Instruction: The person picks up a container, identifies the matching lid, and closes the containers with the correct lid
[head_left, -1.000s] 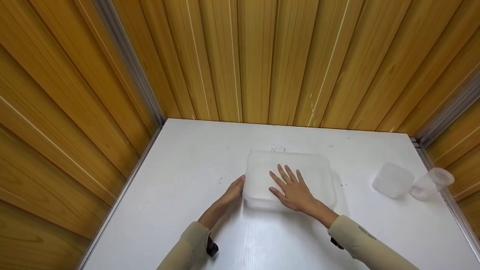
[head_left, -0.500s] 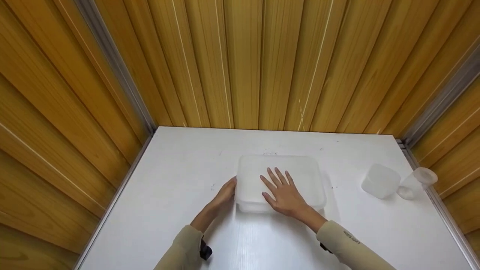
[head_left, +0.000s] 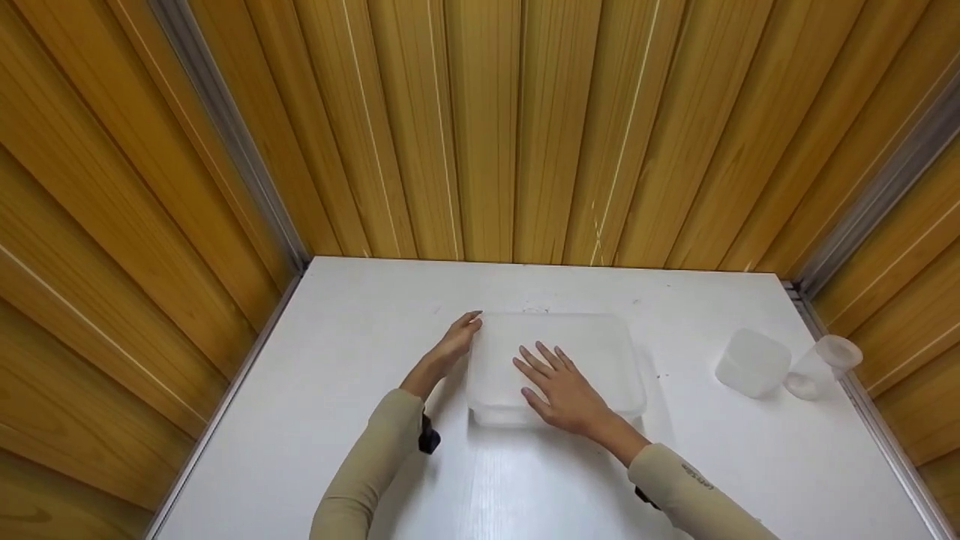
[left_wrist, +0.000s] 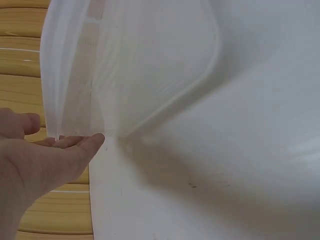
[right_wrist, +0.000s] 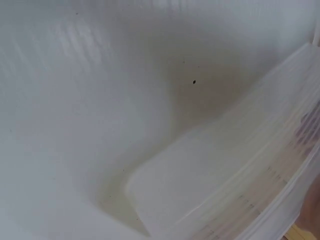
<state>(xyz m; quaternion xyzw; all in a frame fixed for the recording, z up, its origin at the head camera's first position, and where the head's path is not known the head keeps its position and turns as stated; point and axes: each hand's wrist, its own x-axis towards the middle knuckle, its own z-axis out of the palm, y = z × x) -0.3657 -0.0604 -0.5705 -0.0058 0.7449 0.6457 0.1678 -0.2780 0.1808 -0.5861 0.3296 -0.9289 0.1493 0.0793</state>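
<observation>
A large rectangular translucent plastic container (head_left: pixel 510 417) with a lid (head_left: pixel 600 337) sits mid-table in the head view. My right hand (head_left: pixel 566 394) lies flat on the lid with fingers spread. At the far left corner is my left hand (head_left: pixel 452 343), its fingertips touching the rim. In the left wrist view the left hand (left_wrist: pixel 45 160) reaches under that corner with extended fingers, thumb raised above. Only an edge of the right hand (right_wrist: pixel 311 212) shows in the right wrist view, beyond the translucent wall.
A small square translucent container (head_left: pixel 754 363) and a clear cylindrical jar (head_left: pixel 825 365) stand at the right side of the white table (head_left: pixel 360 330). Wood-patterned panels (head_left: pixel 487 135) enclose the table's back and sides.
My left hand has slid from the middle of the container's left side to its far left corner. The right hand stays flat on the lid. The head view has shifted slightly.
</observation>
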